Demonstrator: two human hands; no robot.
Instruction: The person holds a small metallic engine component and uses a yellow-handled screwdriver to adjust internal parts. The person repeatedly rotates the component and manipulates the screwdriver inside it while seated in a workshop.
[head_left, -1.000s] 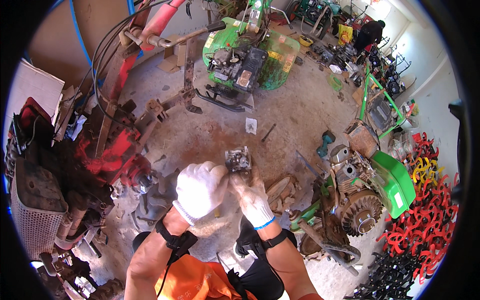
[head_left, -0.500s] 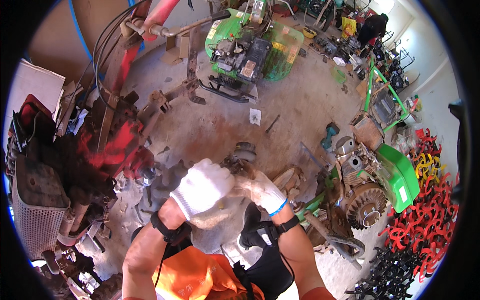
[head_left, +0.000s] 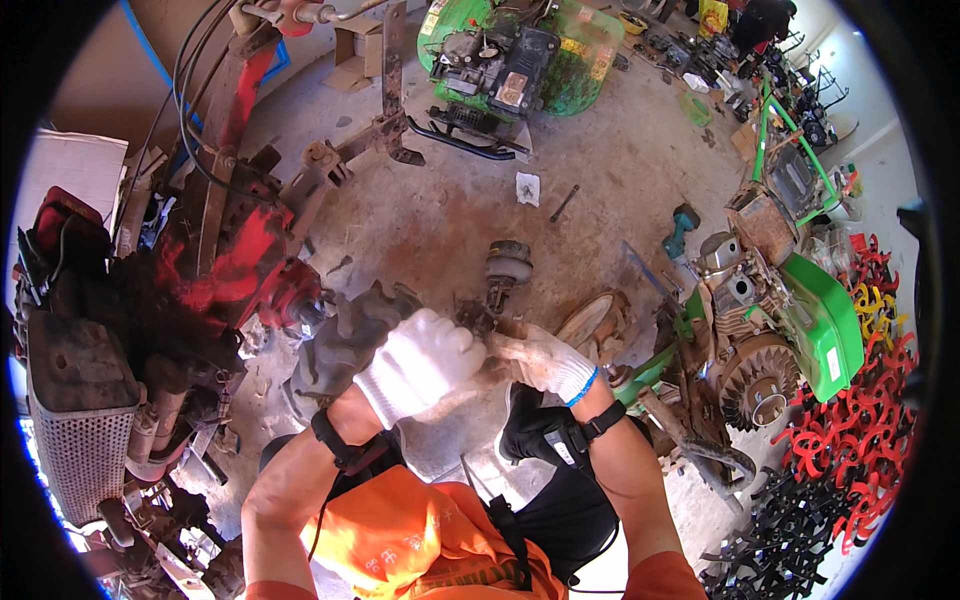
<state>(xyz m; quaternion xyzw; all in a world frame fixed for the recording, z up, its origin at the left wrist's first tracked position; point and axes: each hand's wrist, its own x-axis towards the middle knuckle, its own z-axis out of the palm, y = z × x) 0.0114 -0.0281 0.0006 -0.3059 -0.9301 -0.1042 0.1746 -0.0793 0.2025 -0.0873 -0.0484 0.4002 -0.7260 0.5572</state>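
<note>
My left hand [head_left: 425,358], in a white knit glove, is closed in a fist in front of my lap. Close beside it, my right hand [head_left: 545,360] is closed too, its glove stained brown at the fingers. A small dark, greasy metal part [head_left: 478,318] shows just beyond where the hands meet. The fingers hide most of what they grip, so its kind cannot be made out. Past the hands, a dark round metal piece [head_left: 508,262] with a narrower end stands on the stained floor. A grey, lobed metal piece [head_left: 352,335] lies left of my left hand.
Red machinery [head_left: 235,265] and a perforated metal box [head_left: 80,430] crowd the left. On the right are an engine with a finned flywheel [head_left: 755,390], a green cover [head_left: 825,325], a teal power tool [head_left: 682,230] and heaped red curved blades [head_left: 845,430]. A green machine [head_left: 515,75] stands ahead.
The view has tilted down, so floor things sit higher in the picture. My hands have shifted slightly right, still together. More of the round metal piece shows beyond them.
</note>
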